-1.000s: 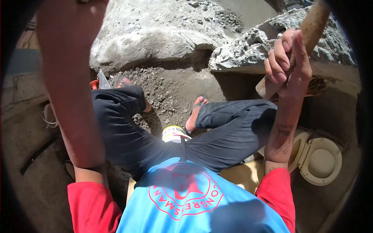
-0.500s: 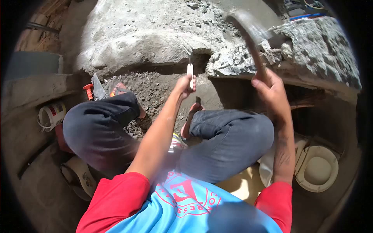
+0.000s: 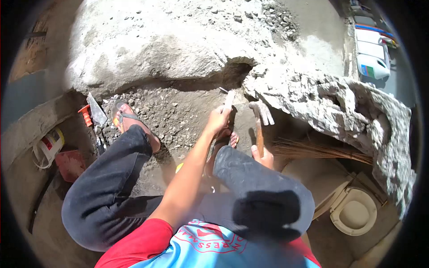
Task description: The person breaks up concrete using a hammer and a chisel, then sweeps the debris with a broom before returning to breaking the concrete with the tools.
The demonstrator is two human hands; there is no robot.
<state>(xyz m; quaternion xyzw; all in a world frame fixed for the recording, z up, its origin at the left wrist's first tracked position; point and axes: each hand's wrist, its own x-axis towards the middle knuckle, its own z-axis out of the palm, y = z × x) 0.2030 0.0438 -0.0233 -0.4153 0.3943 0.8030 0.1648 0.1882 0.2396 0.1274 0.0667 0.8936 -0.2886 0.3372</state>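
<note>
The left hand is closed around a chisel set at the broken concrete edge, the right hand clasps a hammer, rubble lies chipped off, and much slab remains.

A small trowel with an orange handle lies on the left, beside a foot in a sandal. Farther left, a white bucket sits tipped on its side, and a red thing rests just beside it. On the right, a straw broom lies under the broken edge. Near the bottom right is a cream toilet bowl. Far away at the top right stands a white jug with a green label.
</note>
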